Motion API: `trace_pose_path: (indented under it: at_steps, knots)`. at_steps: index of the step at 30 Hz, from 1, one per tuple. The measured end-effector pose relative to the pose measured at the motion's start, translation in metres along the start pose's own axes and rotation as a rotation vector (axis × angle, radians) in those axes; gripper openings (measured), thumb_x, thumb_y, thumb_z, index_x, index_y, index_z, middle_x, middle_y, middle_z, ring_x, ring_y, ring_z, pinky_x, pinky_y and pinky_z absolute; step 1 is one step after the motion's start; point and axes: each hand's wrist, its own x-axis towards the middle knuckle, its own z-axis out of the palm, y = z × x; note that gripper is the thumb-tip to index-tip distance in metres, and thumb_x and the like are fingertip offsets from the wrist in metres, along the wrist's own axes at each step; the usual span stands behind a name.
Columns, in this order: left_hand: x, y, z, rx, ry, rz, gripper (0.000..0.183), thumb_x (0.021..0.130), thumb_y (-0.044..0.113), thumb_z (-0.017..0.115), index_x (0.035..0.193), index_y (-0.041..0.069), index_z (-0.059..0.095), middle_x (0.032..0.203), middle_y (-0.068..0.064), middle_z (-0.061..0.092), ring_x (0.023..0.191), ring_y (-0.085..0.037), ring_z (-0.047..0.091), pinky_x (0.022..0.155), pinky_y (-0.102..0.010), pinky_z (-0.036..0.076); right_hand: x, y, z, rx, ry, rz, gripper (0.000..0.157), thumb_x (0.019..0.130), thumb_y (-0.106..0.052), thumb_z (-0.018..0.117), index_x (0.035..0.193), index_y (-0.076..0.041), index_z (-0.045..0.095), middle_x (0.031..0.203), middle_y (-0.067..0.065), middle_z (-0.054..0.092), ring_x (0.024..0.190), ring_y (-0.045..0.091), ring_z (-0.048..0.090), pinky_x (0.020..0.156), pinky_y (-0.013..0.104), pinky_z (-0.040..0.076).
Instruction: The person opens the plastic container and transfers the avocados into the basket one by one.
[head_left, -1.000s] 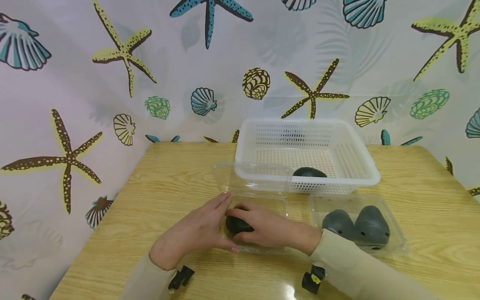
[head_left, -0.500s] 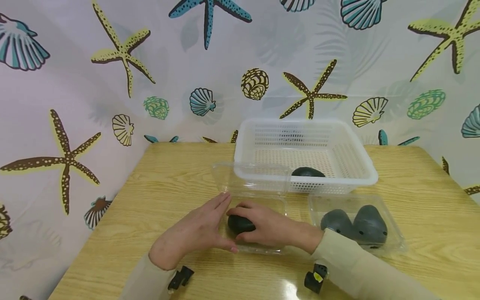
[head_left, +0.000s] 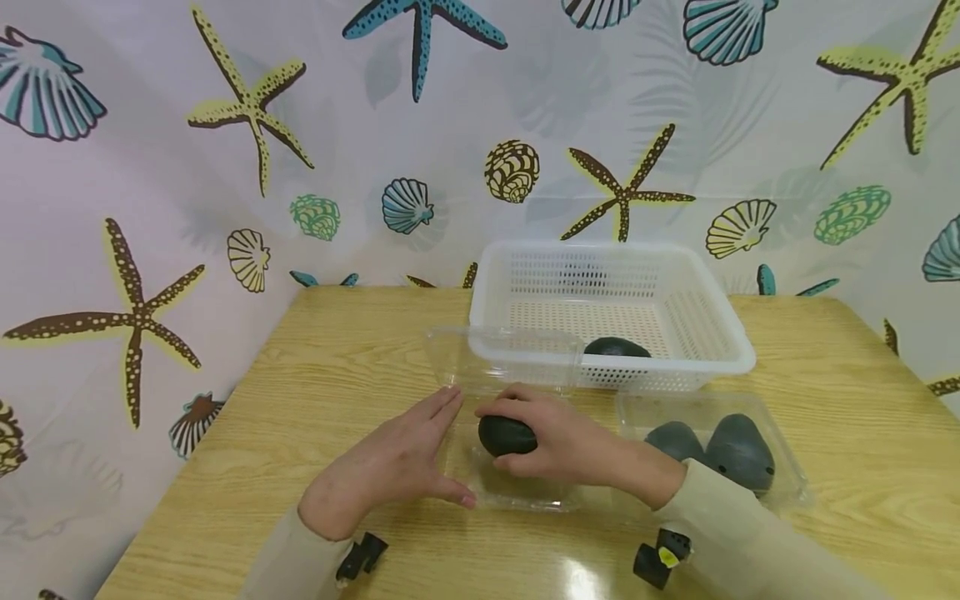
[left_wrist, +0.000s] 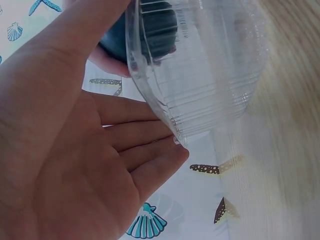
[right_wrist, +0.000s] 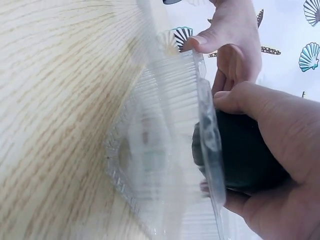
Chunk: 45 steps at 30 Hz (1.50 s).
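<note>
My right hand grips a dark green avocado between fingers and thumb, over an open clear plastic clamshell box. In the right wrist view the avocado is at the box's rim, its lower end dipping inside. The hinged lid stands raised at the back. At the box's left side is my left hand, thumb spread from its fingers. Its straight fingertips meet the rim's corner in the left wrist view, and nothing is in its palm.
Behind the box stands a white perforated basket with one dark avocado in it. To the right, a second clear container holds two avocados. A patterned cloth hangs behind the wooden table.
My right hand has raised the avocado from low in the clamshell box, up and to the right. My left hand has stayed in place at the box's side.
</note>
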Motion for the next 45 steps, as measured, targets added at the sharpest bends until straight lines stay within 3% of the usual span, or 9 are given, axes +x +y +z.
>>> trace_pose_path:
  at_steps: [14,23,45]
  knots:
    - [-0.002,0.0,0.0,-0.015,0.017,-0.017,0.122,0.068,0.064,0.08,0.157,0.003,0.023,0.164,-0.015,0.022,0.151,-0.031,0.026,0.118,-0.047,0.035,-0.018,0.011,-0.021,0.011,0.063,-0.078,0.056,0.084,-0.02,0.077,0.136,-0.015,0.058,0.131,0.005,0.06,0.108,0.018,0.063,0.085,0.031,0.055]
    - [-0.002,-0.002,0.0,-0.037,0.011,-0.035,0.122,0.068,0.063,0.081,0.157,0.004,0.022,0.165,-0.015,0.021,0.151,-0.03,0.024,0.121,-0.047,0.03,-0.035,0.015,-0.041,0.021,0.056,-0.019,0.054,0.085,-0.024,0.078,0.136,-0.023,0.058,0.127,-0.005,0.061,0.106,0.011,0.06,0.086,0.03,0.052]
    - [0.0,0.0,0.0,-0.032,0.013,-0.009,0.124,0.067,0.063,0.081,0.157,0.001,0.022,0.164,-0.016,0.021,0.151,-0.031,0.025,0.12,-0.047,0.032,-0.067,0.029,-0.071,0.099,0.108,-0.009,0.051,0.087,-0.024,0.077,0.134,-0.03,0.058,0.128,-0.01,0.063,0.107,0.009,0.059,0.083,0.028,0.054]
